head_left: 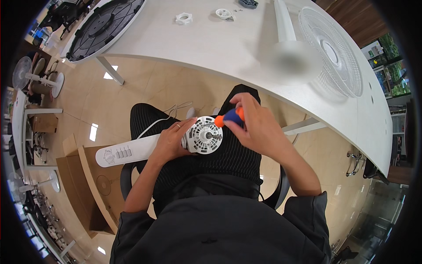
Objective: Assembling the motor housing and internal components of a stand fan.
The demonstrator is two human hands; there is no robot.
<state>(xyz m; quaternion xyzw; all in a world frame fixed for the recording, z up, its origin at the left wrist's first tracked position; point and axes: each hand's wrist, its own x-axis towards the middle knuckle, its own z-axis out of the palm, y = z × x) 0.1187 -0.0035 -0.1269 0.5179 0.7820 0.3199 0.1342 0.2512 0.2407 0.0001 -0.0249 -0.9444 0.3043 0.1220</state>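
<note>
A white fan body lies across my lap, its round vented motor housing (205, 135) facing up with a metal shaft at the centre. Its white column with control buttons (125, 152) points to my left. My left hand (172, 141) grips the motor housing from the left side. My right hand (255, 125) is closed around a screwdriver with an orange and blue handle (229, 117), whose tip rests at the housing's upper right edge.
A white table (211, 48) curves ahead of me. On it lie a white fan grille (330, 50), a round fan base turned over (103, 26), two white ring nuts (183, 18) and a dark part (248, 3). A cardboard box (90, 185) stands on the floor at left.
</note>
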